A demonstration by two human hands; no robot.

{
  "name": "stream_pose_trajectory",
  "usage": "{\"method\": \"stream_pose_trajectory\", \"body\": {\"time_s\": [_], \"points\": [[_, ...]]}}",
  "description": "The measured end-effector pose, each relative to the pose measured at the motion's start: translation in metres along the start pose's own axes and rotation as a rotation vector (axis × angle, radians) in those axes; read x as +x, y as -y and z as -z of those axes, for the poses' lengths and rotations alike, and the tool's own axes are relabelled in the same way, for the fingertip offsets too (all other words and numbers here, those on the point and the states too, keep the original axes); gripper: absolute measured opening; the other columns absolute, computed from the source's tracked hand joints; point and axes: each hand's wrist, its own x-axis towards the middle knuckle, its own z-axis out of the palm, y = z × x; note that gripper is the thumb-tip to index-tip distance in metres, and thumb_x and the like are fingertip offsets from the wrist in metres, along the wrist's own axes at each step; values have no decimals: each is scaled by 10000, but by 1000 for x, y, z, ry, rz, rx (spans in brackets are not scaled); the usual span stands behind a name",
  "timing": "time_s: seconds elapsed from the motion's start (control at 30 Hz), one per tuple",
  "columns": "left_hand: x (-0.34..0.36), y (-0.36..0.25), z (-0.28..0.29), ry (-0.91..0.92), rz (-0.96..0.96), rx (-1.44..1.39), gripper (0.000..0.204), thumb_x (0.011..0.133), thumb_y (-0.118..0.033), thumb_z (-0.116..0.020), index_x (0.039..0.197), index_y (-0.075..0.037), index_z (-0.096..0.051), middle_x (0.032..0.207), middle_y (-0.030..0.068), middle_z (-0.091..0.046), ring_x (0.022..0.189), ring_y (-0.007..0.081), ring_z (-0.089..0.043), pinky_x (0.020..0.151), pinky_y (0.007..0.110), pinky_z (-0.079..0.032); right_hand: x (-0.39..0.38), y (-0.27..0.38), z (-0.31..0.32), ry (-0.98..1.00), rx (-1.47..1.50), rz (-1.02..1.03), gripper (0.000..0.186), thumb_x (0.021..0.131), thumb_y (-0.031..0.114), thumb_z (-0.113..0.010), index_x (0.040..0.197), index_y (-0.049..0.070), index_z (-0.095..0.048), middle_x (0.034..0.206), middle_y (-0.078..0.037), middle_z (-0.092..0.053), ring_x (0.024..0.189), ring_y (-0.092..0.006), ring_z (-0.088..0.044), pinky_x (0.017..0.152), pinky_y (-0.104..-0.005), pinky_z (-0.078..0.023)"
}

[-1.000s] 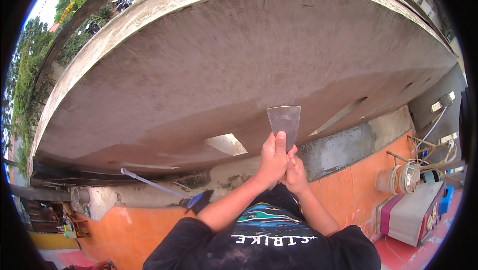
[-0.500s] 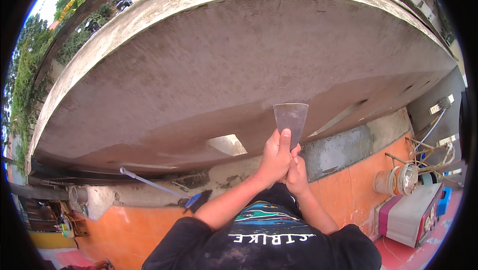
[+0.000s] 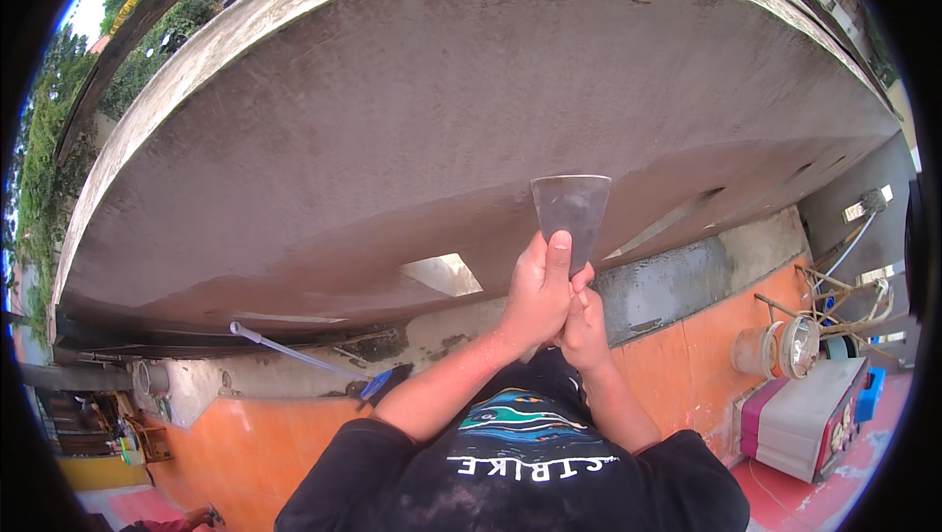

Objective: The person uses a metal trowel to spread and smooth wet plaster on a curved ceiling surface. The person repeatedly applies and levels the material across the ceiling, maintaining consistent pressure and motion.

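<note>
A wide-bladed scraper [image 3: 571,213] points away from me with its straight edge at the grey wall [image 3: 392,120]. Whether the edge touches the plaster is hard to tell. My left hand [image 3: 538,287] is closed around the scraper's handle, thumb lying along the base of the blade. Just below and to the right, my right hand [image 3: 586,331] is closed too, fingers wrapped at the same handle against the left hand. Most of the handle is hidden inside both hands.
Slanted openings, one a pale hole [image 3: 444,275], pierce the wall's lower part. A blue broom [image 3: 304,353] leans at the left above an orange tiled ledge [image 3: 265,434]. On the right are buckets [image 3: 760,352], a grey and purple box [image 3: 800,414] and a bamboo frame [image 3: 834,308].
Both hands and the scraper have shifted slightly farther up in the view. The grip is the same, and the surroundings have moved a little with the head.
</note>
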Motion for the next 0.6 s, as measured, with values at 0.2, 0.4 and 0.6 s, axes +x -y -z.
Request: {"method": "stream_pose_trajectory", "body": {"time_s": [0.2, 0.4, 0.6], "points": [[2, -8, -3, 70, -108, -72, 376, 1053, -407, -343, 956, -56, -434, 688, 16, -513, 578, 58, -500, 528, 218, -441, 6, 18, 6, 49, -55, 97, 399, 1047, 368, -390, 909, 31, -552, 647, -3, -552, 524, -77, -523, 486, -218, -426], [-6, 9, 2, 21, -10, -77, 383, 1051, -424, -339, 977, -59, -427, 696, 19, -522, 579, 63, -515, 530, 216, -453, -9, -1, -4, -8, -22, -31, 355, 1053, 323, -384, 920, 33, -540, 647, -7, -550, 519, -76, -523, 482, -225, -425], [4, 3, -2, 109, -129, -85, 389, 1048, -432, -343, 1068, -58, -450, 704, 17, -518, 564, 58, -495, 520, 214, -447, 4, 11, 13, 25, -35, 73, 343, 1054, 305, -383, 902, 45, -548, 640, 6, -544, 530, -63, -513, 492, -219, -416]]}}
